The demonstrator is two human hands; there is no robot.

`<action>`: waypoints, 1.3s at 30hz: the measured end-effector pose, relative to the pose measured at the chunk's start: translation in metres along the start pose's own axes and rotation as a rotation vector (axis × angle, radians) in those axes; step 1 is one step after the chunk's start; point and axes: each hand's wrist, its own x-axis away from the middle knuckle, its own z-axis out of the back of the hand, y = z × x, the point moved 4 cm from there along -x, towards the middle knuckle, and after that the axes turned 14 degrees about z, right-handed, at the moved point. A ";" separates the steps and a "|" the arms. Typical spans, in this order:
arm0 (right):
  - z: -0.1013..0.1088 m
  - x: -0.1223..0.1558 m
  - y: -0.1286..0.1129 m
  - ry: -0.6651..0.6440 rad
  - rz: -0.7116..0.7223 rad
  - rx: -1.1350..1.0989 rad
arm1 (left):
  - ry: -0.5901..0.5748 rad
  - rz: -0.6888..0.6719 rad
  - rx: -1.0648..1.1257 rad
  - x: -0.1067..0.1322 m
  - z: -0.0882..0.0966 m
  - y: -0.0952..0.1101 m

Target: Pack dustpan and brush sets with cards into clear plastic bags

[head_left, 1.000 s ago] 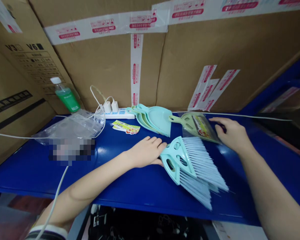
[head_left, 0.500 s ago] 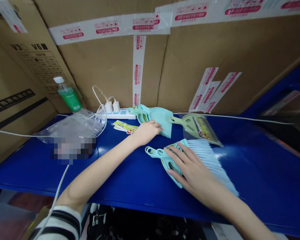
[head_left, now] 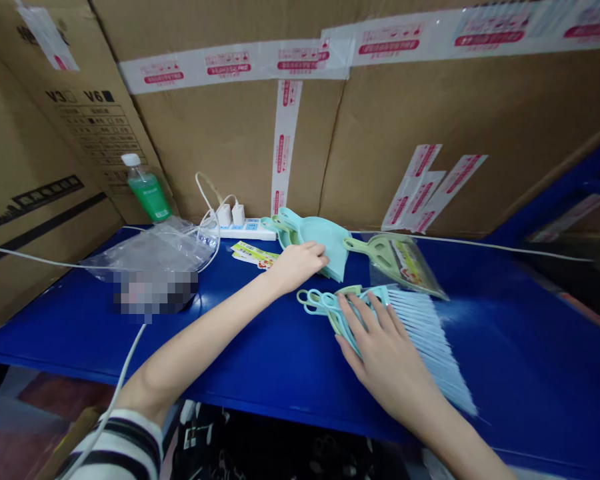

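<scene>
My left hand point(head_left: 299, 261) rests on the near edge of a stack of mint-green dustpans point(head_left: 314, 240) at the back of the blue shelf point(head_left: 260, 360), fingers curled over the edge. My right hand point(head_left: 380, 337) lies flat with fingers spread on a pile of small light-blue brushes point(head_left: 425, 327), covering their handles. Beside them lies a packaged green dustpan set point(head_left: 400, 261) in a clear bag.
Cardboard boxes point(head_left: 405, 133) wall the back and left. A white power strip point(head_left: 240, 227) with chargers, a green bottle point(head_left: 147, 188), a clear plastic bag point(head_left: 155, 250), printed labels point(head_left: 253, 253) and a white cable point(head_left: 125, 353) lie on the left.
My left hand went from the brush handles to the dustpan stack. My right hand came from the packaged set at the back onto the brushes, which shifted and straightened.
</scene>
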 end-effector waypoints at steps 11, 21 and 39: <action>0.010 -0.004 0.005 0.075 0.079 0.170 | 0.310 0.003 0.022 0.123 0.025 -0.015; 0.012 -0.011 0.006 0.131 0.148 0.130 | 0.352 0.082 0.178 0.205 0.017 0.008; 0.025 -0.098 -0.104 0.037 0.316 -0.168 | 0.408 0.514 0.361 0.230 0.003 -0.057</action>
